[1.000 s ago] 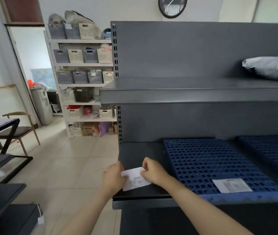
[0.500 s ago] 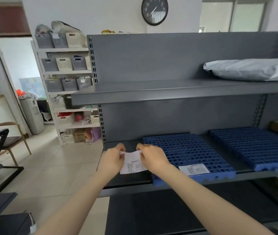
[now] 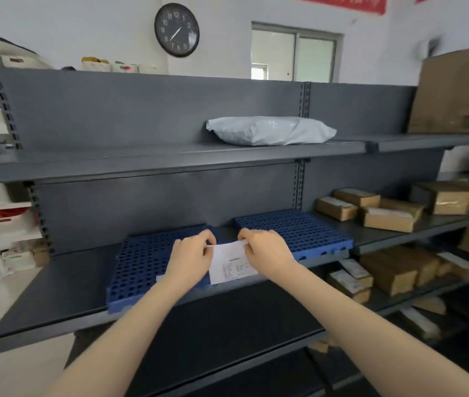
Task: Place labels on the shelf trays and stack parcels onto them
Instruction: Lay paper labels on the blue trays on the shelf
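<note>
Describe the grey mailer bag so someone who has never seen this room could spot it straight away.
Find the dark grey shelving under the wall clock. On its upper shelf lies the grey mailer bag, soft, crinkled and alone on its board, unlike the brown cardboard boxes on the lower shelves at right.

Left of the near blue tray (image 3: 141,267) the middle shelf (image 3: 64,285) lies bare, so my left hand (image 3: 191,260) could pass there freely. The far blue tray (image 3: 293,230) is bare on top too, but brown boxes (image 3: 370,209) crowd the shelf to its right. Overhead, the upper shelf (image 3: 141,159) caps the room, carrying a grey parcel bag (image 3: 270,130) on the right.
</note>
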### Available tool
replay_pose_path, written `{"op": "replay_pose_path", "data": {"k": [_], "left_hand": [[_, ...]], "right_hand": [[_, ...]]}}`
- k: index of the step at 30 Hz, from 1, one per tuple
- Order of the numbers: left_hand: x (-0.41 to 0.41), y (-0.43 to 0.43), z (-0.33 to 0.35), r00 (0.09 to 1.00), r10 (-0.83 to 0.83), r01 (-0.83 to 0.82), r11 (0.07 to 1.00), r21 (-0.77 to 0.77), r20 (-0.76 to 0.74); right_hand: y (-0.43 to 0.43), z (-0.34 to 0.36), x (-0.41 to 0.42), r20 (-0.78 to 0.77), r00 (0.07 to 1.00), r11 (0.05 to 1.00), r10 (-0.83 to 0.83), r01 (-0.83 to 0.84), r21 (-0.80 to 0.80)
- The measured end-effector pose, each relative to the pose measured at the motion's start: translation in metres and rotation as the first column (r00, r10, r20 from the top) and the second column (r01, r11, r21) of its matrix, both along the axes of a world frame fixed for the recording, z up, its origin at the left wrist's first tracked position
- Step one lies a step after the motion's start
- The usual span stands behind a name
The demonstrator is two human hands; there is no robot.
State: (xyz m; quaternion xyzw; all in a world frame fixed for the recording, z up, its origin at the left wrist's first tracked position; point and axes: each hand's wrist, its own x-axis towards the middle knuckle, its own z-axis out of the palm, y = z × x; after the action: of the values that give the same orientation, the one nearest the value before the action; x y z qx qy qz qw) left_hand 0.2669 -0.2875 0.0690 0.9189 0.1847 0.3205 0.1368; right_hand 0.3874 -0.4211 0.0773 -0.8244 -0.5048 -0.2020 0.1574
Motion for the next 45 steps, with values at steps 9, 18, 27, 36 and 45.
{"op": "replay_pose_path", "data": {"k": [9,18,27,36,45], "left_hand": [[0.14,-0.119,-0.004,0.981,-0.19,0.193,0.978,0.083,-0.043],[0.267,-0.134,-0.016,0.978,-0.203,0.205,0.978,0.038,-0.053],[0.308,-0.085,-0.036,0.989,0.013,-0.018,0.999,-0.034,-0.146],[0.296,-0.066,-0.063,0.951,0.207,-0.233,0.968,-0.093,-0.229],[0.309,-0.099,-0.033,0.956,0.215,-0.24,0.965,-0.109,-0.2]], "right_hand": [[-0.14,-0.008,0.111,-0.003,0.977,0.977,-0.212,0.212,-0.019],[-0.159,-0.023,0.232,-0.074,0.968,0.971,-0.239,0.236,-0.047],[-0.084,-0.048,0.308,-0.213,0.975,0.988,-0.062,0.029,-0.155],[-0.058,-0.075,0.326,-0.245,0.961,0.964,0.131,-0.18,-0.193],[-0.083,-0.046,0.341,-0.317,0.938,0.977,0.14,-0.183,-0.111]]}}
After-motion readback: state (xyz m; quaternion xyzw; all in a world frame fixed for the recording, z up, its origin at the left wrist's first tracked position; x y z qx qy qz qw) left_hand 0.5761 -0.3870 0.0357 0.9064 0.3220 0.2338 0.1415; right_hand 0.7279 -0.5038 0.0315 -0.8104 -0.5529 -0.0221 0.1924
